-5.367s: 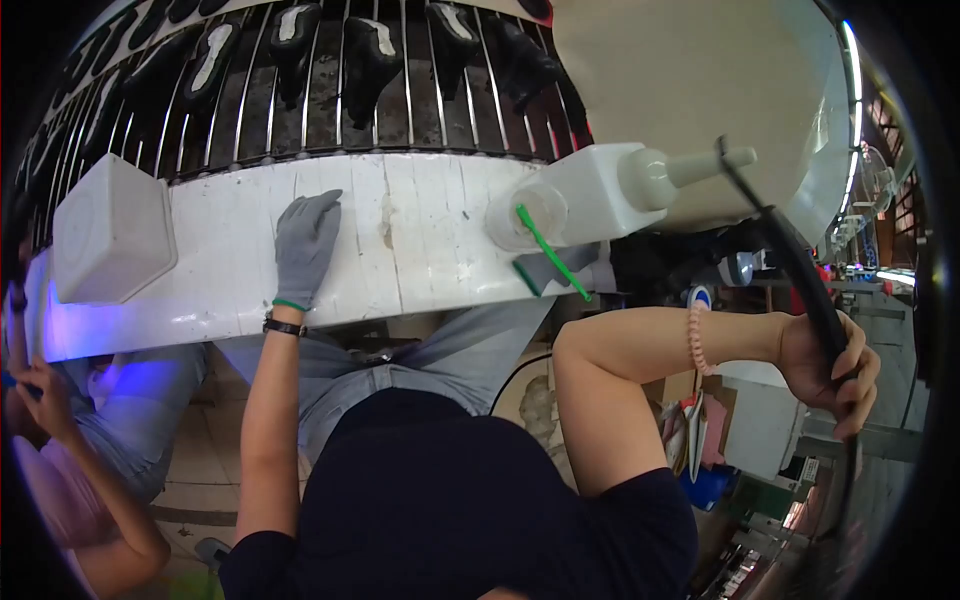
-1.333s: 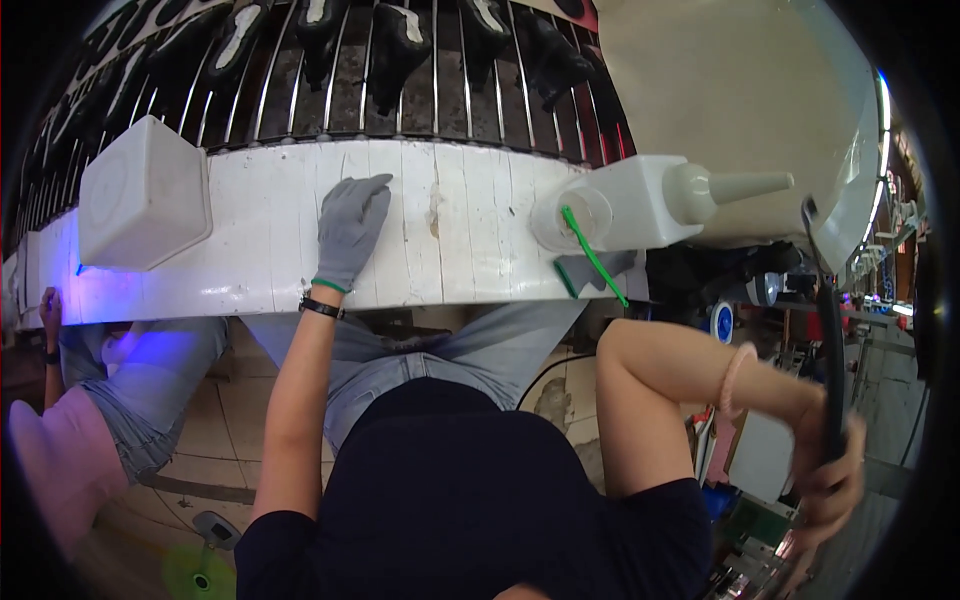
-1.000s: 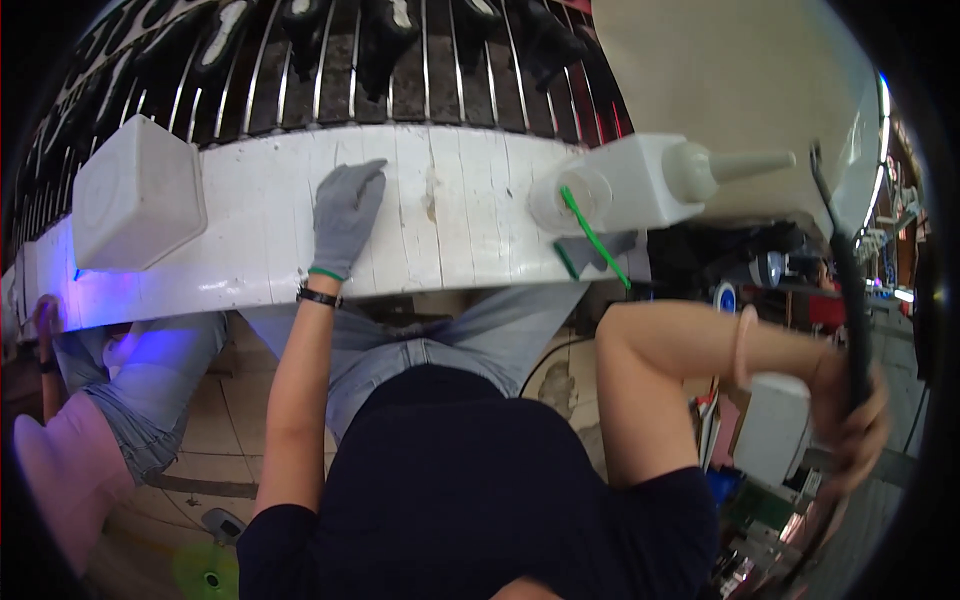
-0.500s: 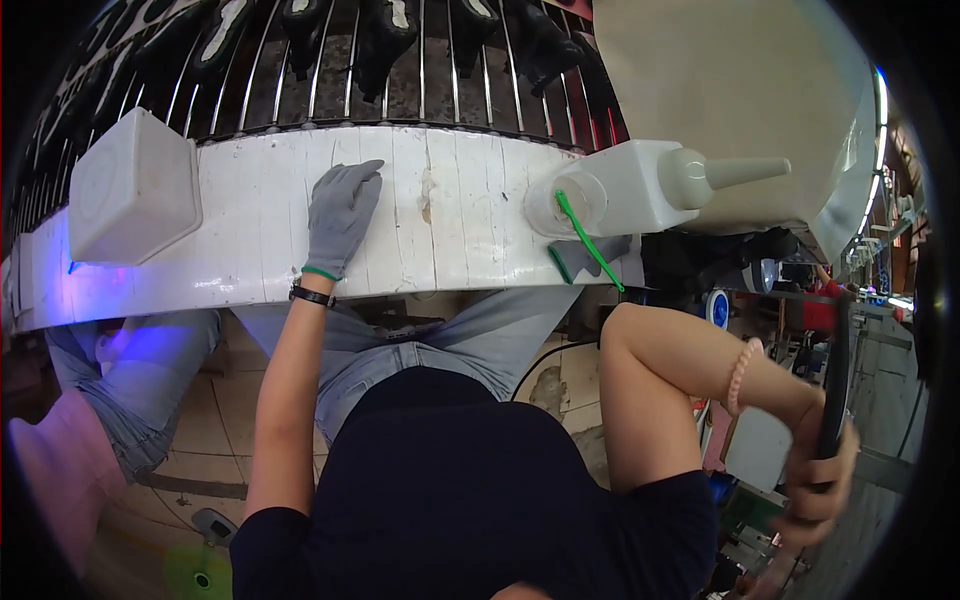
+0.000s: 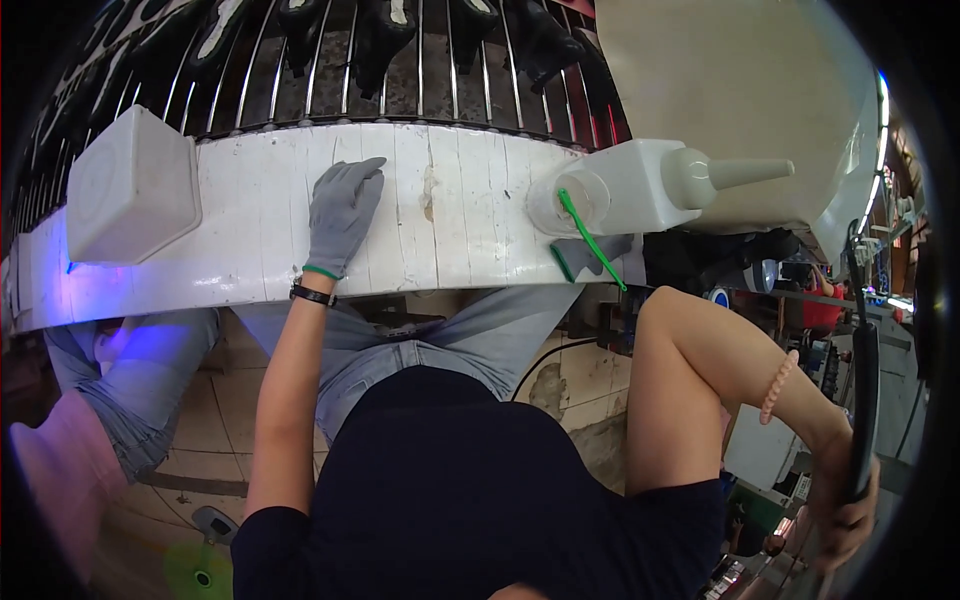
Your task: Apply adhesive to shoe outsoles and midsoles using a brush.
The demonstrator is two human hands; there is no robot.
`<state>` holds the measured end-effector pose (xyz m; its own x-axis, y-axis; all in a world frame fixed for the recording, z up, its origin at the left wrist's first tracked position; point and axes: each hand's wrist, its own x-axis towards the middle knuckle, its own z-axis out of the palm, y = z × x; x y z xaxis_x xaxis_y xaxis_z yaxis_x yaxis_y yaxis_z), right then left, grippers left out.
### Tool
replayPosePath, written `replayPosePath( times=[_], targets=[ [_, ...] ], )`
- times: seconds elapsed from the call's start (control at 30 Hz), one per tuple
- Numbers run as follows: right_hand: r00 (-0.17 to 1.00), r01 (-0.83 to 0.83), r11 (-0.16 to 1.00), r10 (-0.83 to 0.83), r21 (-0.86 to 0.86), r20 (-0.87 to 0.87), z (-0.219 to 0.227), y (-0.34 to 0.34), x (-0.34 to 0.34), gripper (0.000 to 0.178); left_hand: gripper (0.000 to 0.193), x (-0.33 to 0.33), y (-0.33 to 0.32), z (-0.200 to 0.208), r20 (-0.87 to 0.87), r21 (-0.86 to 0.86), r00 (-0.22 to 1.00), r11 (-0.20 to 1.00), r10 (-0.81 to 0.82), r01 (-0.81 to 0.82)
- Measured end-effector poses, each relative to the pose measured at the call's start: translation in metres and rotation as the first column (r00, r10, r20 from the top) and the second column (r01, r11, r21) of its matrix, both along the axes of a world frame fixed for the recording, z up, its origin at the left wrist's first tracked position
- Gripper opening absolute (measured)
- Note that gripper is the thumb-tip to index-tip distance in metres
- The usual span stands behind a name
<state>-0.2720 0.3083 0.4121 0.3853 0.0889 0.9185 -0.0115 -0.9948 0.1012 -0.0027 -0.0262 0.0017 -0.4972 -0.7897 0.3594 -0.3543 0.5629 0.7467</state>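
My left hand (image 5: 343, 210) wears a grey work glove with a green cuff and rests on the white worktop (image 5: 465, 210), fingers loosely stretched, holding nothing. At the far right, my bare right hand (image 5: 848, 505) is raised beside my body. Its fingers are curled around a long black strap-like piece (image 5: 866, 410), partly hidden by it; a thin dark cord leads up from its top. A white squeeze bottle (image 5: 640, 185) with a long nozzle lies at the right of the worktop. By its base stand a round clear cup (image 5: 545, 207) and a green-handled brush (image 5: 590, 240).
A second grey glove (image 5: 605, 255) lies at the worktop's front edge. A white plastic container (image 5: 130, 190) sits at left. Beyond runs a metal-rod rack (image 5: 420, 70) bearing several black shoes (image 5: 380, 45). Another person's legs (image 5: 140, 390) are at left; a large beige cover (image 5: 740, 90) at right.
My right hand and the black strap-like piece have moved farther right and slightly down, and the right elbow has swung outward. My left hand has stayed in place.
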Motion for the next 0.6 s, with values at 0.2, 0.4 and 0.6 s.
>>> replayPosePath(
  times=[0.2,0.4,0.6],
  targets=[
    [0.982,0.189,0.981,-0.189,-0.034,-0.010,0.012,0.000,-0.050,0.022,0.023,0.003,0.001,-0.001,0.003,-0.050,1.000,0.998,0.027,-0.027],
    [0.968,0.158,0.986,-0.166,-0.056,-0.188,-0.045,-0.027,0.002,0.025,0.022,-0.001,-0.003,0.000,0.003,0.022,1.000,1.000,-0.019,0.019],
    [0.992,-0.119,0.993,0.118,0.014,0.032,-0.017,-0.012,0.004,0.017,0.022,0.003,0.002,0.002,0.018,0.045,1.000,0.999,-0.007,0.006]
  ],
)
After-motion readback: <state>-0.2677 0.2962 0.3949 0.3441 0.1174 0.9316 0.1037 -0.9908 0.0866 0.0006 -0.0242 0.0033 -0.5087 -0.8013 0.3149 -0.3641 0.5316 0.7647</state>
